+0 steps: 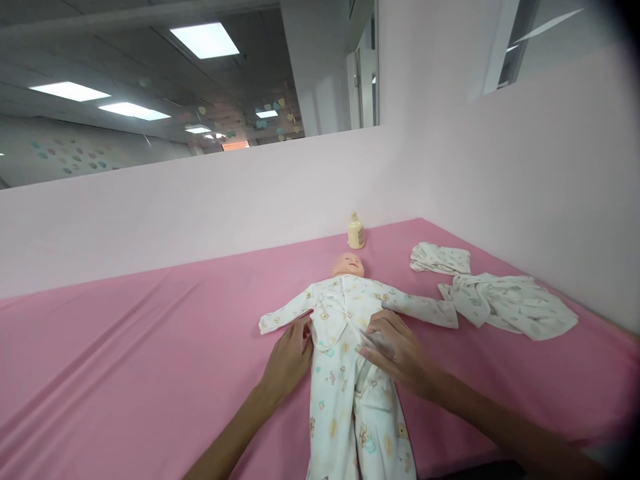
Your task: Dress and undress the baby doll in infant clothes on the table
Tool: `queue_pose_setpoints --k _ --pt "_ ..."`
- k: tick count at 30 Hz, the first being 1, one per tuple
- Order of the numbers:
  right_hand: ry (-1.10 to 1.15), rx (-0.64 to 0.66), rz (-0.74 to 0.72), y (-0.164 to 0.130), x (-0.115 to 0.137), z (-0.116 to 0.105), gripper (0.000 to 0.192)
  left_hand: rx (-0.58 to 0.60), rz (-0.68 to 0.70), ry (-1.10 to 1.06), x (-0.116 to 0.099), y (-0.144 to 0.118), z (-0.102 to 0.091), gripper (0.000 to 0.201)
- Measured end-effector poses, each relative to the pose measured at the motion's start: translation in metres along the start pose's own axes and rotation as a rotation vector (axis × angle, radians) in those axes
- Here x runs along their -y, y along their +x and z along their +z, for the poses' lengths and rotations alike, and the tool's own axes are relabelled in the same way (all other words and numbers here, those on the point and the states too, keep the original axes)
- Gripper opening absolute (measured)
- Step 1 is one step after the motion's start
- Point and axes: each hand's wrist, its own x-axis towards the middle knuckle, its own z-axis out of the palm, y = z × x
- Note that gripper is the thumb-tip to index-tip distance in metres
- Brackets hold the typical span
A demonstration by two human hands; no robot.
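Observation:
A baby doll (351, 265) lies on its back on the pink-covered surface, its head toward the wall. It wears a white printed baby shirt (333, 313) with the long sleeves spread out, and matching baby pants (333, 400) whose legs run toward me. At the shirt's left side, my left hand (290, 357) has its fingers bent and closed on the edge near the waist. On the opposite side my right hand (397, 350) pinches a fold of the shirt's lower front between thumb and fingers. The fingertips of both hands are partly hidden.
Beyond the doll's head stands a cream pump bottle (356, 233). To the right lie a folded printed cloth (440, 258) and a crumpled printed garment (515, 303). A pink sheet (150, 360) with creases covers the surface. White walls (280, 200) border the back and right.

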Motion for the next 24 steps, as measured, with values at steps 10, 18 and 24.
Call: queue_pose_setpoints --k 10,18,24 --pt "-0.157 0.152 -0.020 0.046 0.018 0.017 0.023 -0.406 0.238 0.503 0.018 0.012 0.003 0.013" --pt "-0.233 0.254 -0.054 0.045 0.011 0.025 0.029 -0.188 0.389 0.676 0.002 -0.047 0.002 0.022" --pt "-0.145 0.244 -0.074 0.042 0.009 0.020 0.027 0.002 -0.022 0.098 -0.019 -0.040 -0.009 0.016"
